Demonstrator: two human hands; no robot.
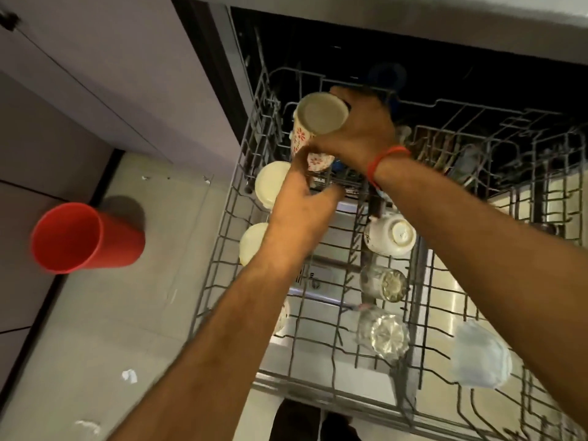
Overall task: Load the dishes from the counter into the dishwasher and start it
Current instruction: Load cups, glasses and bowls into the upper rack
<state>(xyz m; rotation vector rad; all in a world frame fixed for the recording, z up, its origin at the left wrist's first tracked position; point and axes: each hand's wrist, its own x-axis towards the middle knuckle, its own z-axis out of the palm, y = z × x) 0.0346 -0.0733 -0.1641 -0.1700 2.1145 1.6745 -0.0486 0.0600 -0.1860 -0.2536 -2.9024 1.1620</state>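
Observation:
The dishwasher's upper wire rack (pixel 222 249) is pulled out below me. My right hand (pixel 359 128) grips a white mug with red flower prints (pixel 321 114), turned bottom up, over the rack's far left corner. My left hand (pixel 302 205) reaches in just below it, fingers at the lower part of the flowered mug (pixel 318 162); whether that is a second mug I cannot tell. Two cream cups (pixel 270 183) (pixel 251 243) sit upside down along the rack's left side.
In the rack stand an inverted white cup (pixel 391 237), two inverted glasses (pixel 385 283) (pixel 381 335) and a pale blue container (pixel 480 358). A red plastic tumbler (pixel 82 238) stands on the floor to the left, by the cabinet fronts. Bits of litter dot the tiles.

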